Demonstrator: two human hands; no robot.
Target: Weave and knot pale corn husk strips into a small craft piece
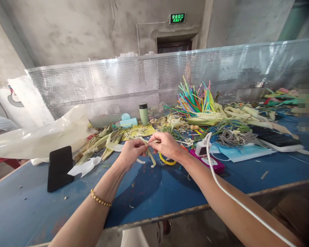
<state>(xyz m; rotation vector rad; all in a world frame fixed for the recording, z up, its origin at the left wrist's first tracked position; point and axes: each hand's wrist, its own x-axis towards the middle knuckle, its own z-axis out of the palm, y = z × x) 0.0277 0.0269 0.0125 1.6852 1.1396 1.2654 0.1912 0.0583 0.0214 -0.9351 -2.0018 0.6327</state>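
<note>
My left hand (131,152) and my right hand (167,145) meet above the blue table, fingertips pinched together. Between them is a pale husk strip (152,160), with one end hanging below the fingers. Another cream-coloured strip (114,146) sticks out to the left behind my left hand; whether it joins the held one I cannot tell. A yellow ring (167,162) lies just under my right hand. The exact point where the fingertips grip is small and partly hidden by the fingers.
Left: a black phone (59,168), white scrap (85,166) and plastic sheet (41,137). Behind: dry husks (100,142), a green bottle (144,115), coloured sticks (195,97). Right: a purple power strip (216,166) with a white cable (222,188) crossing my forearm, a blue mask (243,153).
</note>
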